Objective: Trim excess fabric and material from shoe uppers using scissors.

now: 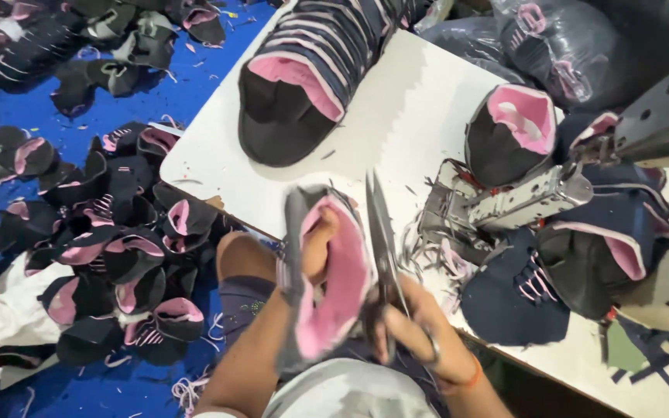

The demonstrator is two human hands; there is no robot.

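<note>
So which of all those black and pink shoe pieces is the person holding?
The one in the left hand, a shoe upper with its pink lining facing up, next to the scissors in the right hand. The others lie on the white table or blue floor.

free: bare white table (396, 116) centre | blocked: stacked shoe uppers (303, 77) behind, metal machine (505, 203) right
</note>
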